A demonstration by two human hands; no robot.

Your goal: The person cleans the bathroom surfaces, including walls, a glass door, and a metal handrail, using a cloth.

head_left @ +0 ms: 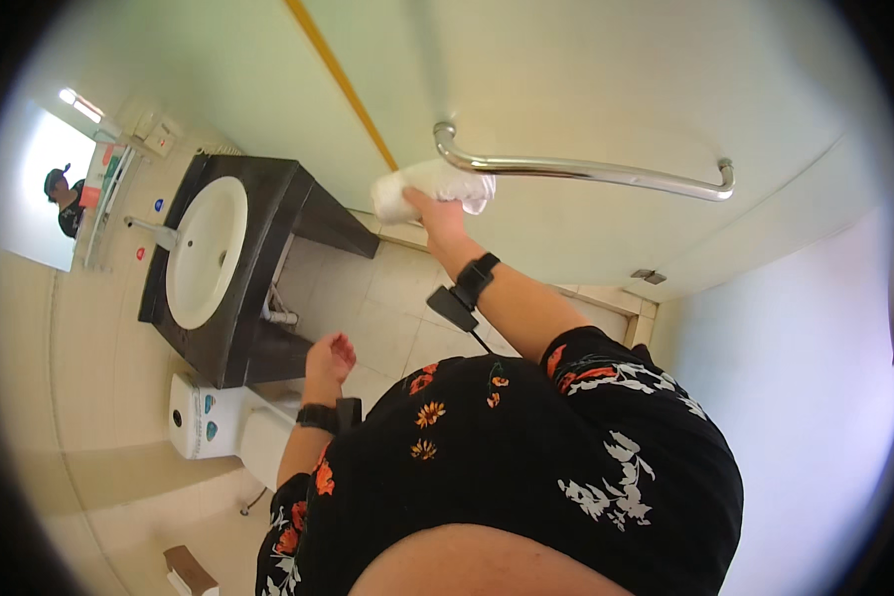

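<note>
Item 1. Right hand (437, 211): grip clenched on a white cloth (429, 188), at 12 o'clock from the person's body, pressed to the left end of a chrome grab bar (586, 173). A black wrist strap sits on that forearm.

Item 2. Grab bar: mounted on a pale door or wall panel (586, 89); runs from the cloth toward 3 o'clock and ends in a bent bracket.

Item 3. Left hand (330, 358): at 9 o'clock from the body, grip released, fingers loosely curled, holding nothing, above the tiled floor (387, 308).

Item 4. White oval basin (207, 250): sunk in a dark vanity surface (268, 199) at 10 o'clock; bowl holds nothing visible. Tap at its far side.

Item 5. White toilet cistern (204, 417): at 8 o'clock, just beside the vanity's lower edge.

Item 6. Mirror (55, 189): beyond the basin, at the frame's rim.

Open room: bare floor tiles between the vanity edge and the door threshold, under both arms.
</note>
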